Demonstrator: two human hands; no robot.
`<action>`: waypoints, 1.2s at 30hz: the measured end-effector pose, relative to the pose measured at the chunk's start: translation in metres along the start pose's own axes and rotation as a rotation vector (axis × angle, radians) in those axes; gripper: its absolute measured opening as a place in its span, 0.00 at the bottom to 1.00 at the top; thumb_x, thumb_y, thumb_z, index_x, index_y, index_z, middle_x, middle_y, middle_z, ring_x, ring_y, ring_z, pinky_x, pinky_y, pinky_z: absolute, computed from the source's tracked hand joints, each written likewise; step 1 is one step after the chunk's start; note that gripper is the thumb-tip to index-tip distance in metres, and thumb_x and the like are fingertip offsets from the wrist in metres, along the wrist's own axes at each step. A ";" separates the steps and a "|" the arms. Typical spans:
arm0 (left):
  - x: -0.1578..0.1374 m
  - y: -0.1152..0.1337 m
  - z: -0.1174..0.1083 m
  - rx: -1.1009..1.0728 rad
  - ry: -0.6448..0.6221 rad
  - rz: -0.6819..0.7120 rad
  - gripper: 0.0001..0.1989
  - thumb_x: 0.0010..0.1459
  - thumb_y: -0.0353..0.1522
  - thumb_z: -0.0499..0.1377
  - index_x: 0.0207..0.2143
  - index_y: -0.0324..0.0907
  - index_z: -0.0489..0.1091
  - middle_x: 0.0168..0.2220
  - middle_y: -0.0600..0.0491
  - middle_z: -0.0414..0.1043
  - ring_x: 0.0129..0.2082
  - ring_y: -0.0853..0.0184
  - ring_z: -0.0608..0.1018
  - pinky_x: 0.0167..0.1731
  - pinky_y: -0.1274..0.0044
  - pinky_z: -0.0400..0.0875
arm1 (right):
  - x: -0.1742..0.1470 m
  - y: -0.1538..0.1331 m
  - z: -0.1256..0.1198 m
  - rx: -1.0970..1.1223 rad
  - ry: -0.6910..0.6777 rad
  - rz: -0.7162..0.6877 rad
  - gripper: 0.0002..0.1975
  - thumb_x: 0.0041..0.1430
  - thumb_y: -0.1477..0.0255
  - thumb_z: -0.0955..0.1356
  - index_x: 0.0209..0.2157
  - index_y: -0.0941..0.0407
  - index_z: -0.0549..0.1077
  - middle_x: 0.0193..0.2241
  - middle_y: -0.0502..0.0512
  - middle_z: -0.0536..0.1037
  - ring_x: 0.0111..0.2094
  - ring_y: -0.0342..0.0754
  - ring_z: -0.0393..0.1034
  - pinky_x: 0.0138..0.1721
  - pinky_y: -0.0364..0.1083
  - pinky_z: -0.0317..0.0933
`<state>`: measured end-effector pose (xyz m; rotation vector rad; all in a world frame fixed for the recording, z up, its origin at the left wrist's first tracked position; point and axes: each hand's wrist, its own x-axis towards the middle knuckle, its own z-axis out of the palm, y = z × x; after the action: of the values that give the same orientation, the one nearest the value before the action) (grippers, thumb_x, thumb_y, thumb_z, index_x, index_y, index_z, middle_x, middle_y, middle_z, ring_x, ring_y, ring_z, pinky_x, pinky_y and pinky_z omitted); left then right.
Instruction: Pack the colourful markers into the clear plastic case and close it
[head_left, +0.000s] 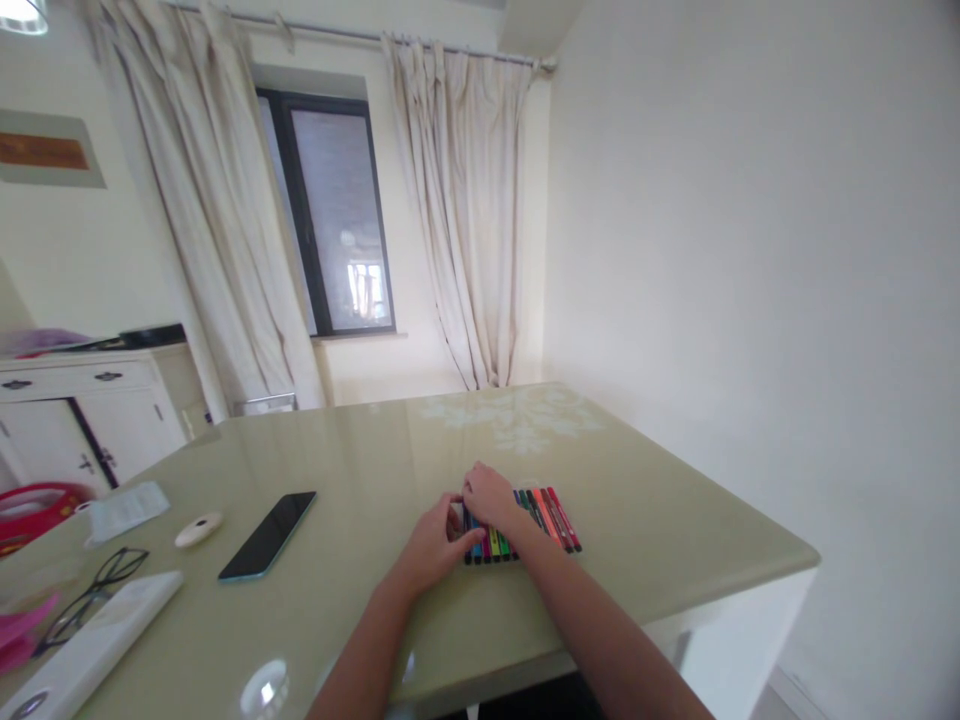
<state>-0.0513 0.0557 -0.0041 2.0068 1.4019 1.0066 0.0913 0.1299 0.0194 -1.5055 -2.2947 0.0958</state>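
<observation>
A row of coloured marker pens (pixel 551 518) lies side by side on the table, dark caps toward me. At the row's left end is my left hand (pixel 433 547), its thumb at the near ends of the pens and its bent fingers toward their far ends, closed around the outermost markers. My right hand (pixel 489 497) reaches over the row from the right, with its fingers bent down close to my left fingertips. What those right fingertips hold, if anything, is hidden. My right forearm covers the middle of the row.
The glossy greenish table (pixel 360 460) meets a white wall on the right. To the left lie a phone (pixel 270 537), a small white oval object (pixel 199 530), glasses (pixel 97 590), a long white object (pixel 97 645) and a face mask (pixel 127 510). A window and curtains stand behind.
</observation>
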 end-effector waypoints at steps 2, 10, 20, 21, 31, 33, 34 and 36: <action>-0.001 0.001 0.000 0.022 -0.036 0.045 0.32 0.49 0.53 0.65 0.50 0.41 0.69 0.37 0.48 0.78 0.34 0.60 0.77 0.35 0.71 0.70 | -0.001 -0.002 0.008 -0.017 0.032 0.004 0.13 0.65 0.74 0.62 0.34 0.58 0.78 0.39 0.63 0.79 0.40 0.52 0.74 0.40 0.47 0.62; -0.004 0.007 0.002 0.291 -0.092 0.125 0.45 0.37 0.57 0.69 0.54 0.42 0.69 0.50 0.42 0.74 0.50 0.47 0.74 0.53 0.60 0.67 | -0.007 0.011 0.016 -0.022 0.092 -0.029 0.14 0.66 0.71 0.62 0.34 0.57 0.78 0.37 0.60 0.79 0.41 0.51 0.71 0.43 0.46 0.59; -0.003 0.005 0.003 0.262 -0.061 0.118 0.45 0.40 0.55 0.69 0.57 0.43 0.66 0.53 0.42 0.72 0.52 0.49 0.74 0.55 0.61 0.67 | -0.007 0.013 0.012 0.107 0.147 -0.073 0.21 0.69 0.58 0.62 0.29 0.56 0.75 0.34 0.58 0.77 0.40 0.50 0.69 0.44 0.45 0.55; -0.003 0.005 0.004 0.265 -0.060 0.121 0.46 0.40 0.55 0.69 0.57 0.43 0.65 0.53 0.42 0.72 0.52 0.49 0.74 0.55 0.61 0.67 | -0.007 0.014 0.012 0.124 0.154 -0.078 0.20 0.69 0.58 0.63 0.29 0.56 0.74 0.33 0.57 0.77 0.39 0.50 0.68 0.44 0.45 0.55; -0.003 0.007 0.003 0.302 -0.074 0.094 0.49 0.40 0.57 0.68 0.60 0.42 0.64 0.54 0.41 0.72 0.53 0.48 0.74 0.55 0.61 0.67 | -0.005 0.020 0.019 0.254 0.210 -0.122 0.15 0.65 0.59 0.67 0.31 0.55 0.69 0.30 0.51 0.73 0.35 0.47 0.65 0.39 0.44 0.54; -0.004 0.008 0.003 0.304 -0.072 0.094 0.49 0.39 0.58 0.68 0.59 0.42 0.65 0.54 0.41 0.72 0.53 0.48 0.74 0.54 0.61 0.67 | -0.004 0.020 0.019 0.293 0.226 -0.124 0.14 0.65 0.60 0.68 0.31 0.55 0.69 0.31 0.51 0.72 0.36 0.47 0.64 0.40 0.44 0.55; -0.004 0.008 0.003 0.306 -0.070 0.089 0.49 0.39 0.58 0.68 0.59 0.42 0.65 0.53 0.41 0.73 0.52 0.48 0.74 0.54 0.61 0.67 | -0.004 0.020 0.018 0.317 0.235 -0.126 0.13 0.65 0.61 0.68 0.31 0.55 0.69 0.31 0.51 0.72 0.36 0.46 0.65 0.40 0.44 0.55; -0.004 0.008 0.002 0.310 -0.069 0.081 0.49 0.38 0.59 0.68 0.58 0.42 0.66 0.52 0.42 0.73 0.51 0.48 0.75 0.53 0.61 0.68 | -0.004 0.020 0.018 0.364 0.239 -0.124 0.11 0.64 0.63 0.68 0.32 0.55 0.69 0.32 0.50 0.71 0.36 0.46 0.65 0.40 0.44 0.56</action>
<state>-0.0455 0.0490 -0.0006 2.3128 1.5261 0.7815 0.1038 0.1378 -0.0038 -1.1247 -2.0401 0.2683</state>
